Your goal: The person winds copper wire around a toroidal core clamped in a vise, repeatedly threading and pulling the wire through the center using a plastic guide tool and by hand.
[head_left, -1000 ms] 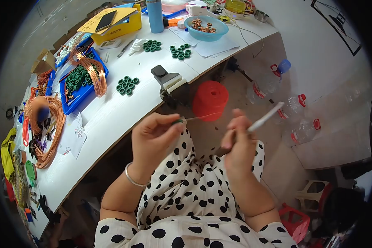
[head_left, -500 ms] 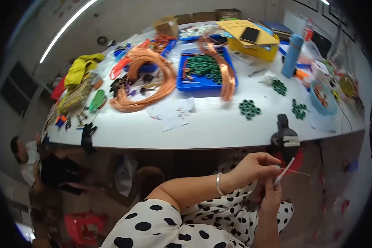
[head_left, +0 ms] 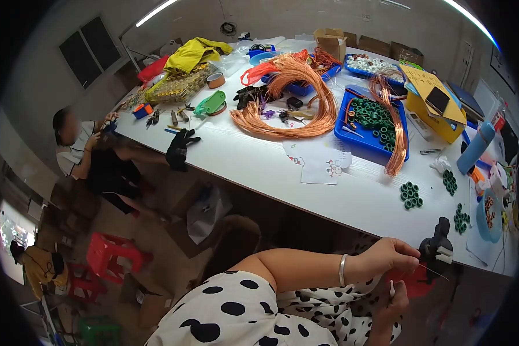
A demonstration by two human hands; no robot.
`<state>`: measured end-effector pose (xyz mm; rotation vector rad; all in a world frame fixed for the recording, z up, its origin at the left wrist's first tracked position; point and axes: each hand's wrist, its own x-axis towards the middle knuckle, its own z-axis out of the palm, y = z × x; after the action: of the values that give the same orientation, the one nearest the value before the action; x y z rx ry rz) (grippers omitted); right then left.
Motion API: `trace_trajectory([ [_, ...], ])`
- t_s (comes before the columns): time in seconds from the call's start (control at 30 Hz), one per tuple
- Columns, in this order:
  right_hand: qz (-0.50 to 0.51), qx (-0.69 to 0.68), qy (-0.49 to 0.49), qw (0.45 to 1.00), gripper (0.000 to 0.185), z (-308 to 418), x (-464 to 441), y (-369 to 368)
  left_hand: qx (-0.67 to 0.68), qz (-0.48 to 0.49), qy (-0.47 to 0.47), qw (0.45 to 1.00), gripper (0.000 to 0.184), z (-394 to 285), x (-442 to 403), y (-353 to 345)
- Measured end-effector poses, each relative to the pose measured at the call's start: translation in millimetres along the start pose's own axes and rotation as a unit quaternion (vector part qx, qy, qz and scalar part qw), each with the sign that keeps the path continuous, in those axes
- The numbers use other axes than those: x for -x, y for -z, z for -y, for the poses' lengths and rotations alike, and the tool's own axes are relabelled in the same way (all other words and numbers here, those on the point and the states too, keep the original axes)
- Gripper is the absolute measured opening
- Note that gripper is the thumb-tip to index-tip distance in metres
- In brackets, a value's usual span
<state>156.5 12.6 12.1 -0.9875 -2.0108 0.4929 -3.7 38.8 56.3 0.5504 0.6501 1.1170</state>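
Blk phone (head_left: 437, 100) atop yel. card (head_left: 419, 79) — blue btl. (head_left: 476, 148) nr yel. box (head_left: 442, 126).

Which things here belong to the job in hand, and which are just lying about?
Job:
thin wire at the left hand
slim white piece in the right hand
probably green rings, copper coil

Probably just lying about:
phone
blue bottle
black glove
tape roll

1 head-worn camera looks forward and down over the table (head_left: 242, 164), the left hand (head_left: 383, 260) close at lower right
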Motion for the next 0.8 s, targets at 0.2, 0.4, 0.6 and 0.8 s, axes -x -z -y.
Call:
trace_trajectory([
  [0.2,0.019,0.002,-0.036,0.999,0.02,-19,35,17,-0.018,0.019,-0.01,1.0,0.034,23,-17,-8],
  [0.4,0.012,-0.351,-0.296,0.888,0.039,-40,58,31,-0.09,0.08,-0.056,0.991,0.034,3,-50,-22],
  [0.6,-0.132,-0.567,-0.35,0.734,0.059,-39,23,69,-0.391,0.083,-0.145,0.905,0.027,-11,-86,-34],
  [0.8,-0.065,-0.616,-0.315,0.719,0.058,-53,25,74,-0.524,0.082,-0.259,0.807,0.023,-3,-103,-42],
])
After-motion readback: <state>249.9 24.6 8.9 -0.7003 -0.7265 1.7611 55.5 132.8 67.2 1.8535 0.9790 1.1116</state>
